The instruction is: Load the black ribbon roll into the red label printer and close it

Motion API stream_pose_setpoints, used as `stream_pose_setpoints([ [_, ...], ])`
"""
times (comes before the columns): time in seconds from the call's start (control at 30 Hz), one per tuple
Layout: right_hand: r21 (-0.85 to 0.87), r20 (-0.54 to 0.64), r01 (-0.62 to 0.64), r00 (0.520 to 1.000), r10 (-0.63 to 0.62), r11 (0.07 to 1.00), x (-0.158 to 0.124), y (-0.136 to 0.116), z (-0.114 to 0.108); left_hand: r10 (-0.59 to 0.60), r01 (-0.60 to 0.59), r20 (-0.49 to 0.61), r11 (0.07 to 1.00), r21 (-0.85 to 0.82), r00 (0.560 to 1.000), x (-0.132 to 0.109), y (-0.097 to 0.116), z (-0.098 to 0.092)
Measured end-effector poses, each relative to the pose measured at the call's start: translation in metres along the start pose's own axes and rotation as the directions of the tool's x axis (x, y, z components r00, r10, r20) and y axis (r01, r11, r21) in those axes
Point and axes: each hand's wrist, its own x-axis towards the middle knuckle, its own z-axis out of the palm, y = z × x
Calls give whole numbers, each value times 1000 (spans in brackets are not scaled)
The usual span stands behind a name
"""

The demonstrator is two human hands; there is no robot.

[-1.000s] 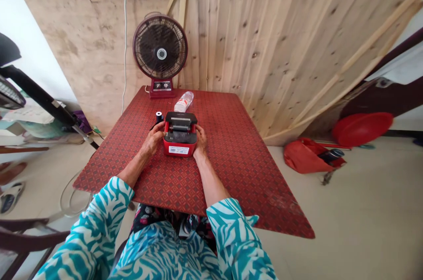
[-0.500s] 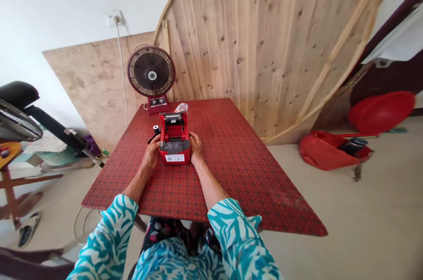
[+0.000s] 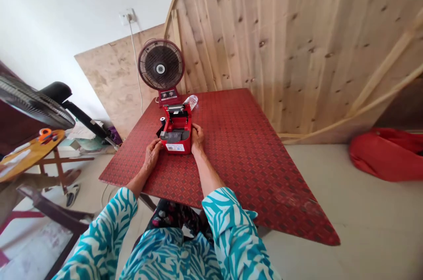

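A red box-like machine [image 3: 175,144] stands on the patterned red table [image 3: 238,165], its hinged lid [image 3: 178,115] raised at the back. It has a dark part across its top and a white label in front. My left hand [image 3: 152,153] has its fingers together against the left front corner. On the opposite side, the curled fingers of my right hand [image 3: 197,138] hold the machine. A small white-topped black roll [image 3: 162,120] stands behind it to the left, beside a flat black piece. Clear plastic [image 3: 192,101] lies behind the lid.
A table fan [image 3: 161,68] stands at the table's back left, near wooden boards [image 3: 264,51]. On the left are a standing fan [image 3: 33,99], a small wooden table [image 3: 29,156] and a chair [image 3: 53,214]. A red bag [image 3: 383,154] lies on the floor at right.
The view has swung left. My left hand has slid toward the machine's front corner, while my right hand remains at its right side. The lid is still up.
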Motion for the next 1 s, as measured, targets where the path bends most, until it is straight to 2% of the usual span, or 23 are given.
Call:
stream_pose_setpoints([
  [0.27, 31, 40, -52, 998, 51, 998, 3, 7, -7, 8, -7, -16, 1000, 16, 1000, 2, -3, 6],
  [0.53, -26, 28, 35, 999, -34, 999, 16, 21, -14, 24, -25, 7, 1000, 6, 1000, 5, -10, 8],
  [0.8, -116, -2, -29, 1000, 29, 993, 17, 13, -28, -23, 24, 25, 999, -37, 999, 10, -29, 13],
  [1.0, -157, -25, -40, 999, 37, 987, 13, 9, -31, -70, 75, 47, 990, -120, 996, 8, -32, 14],
])
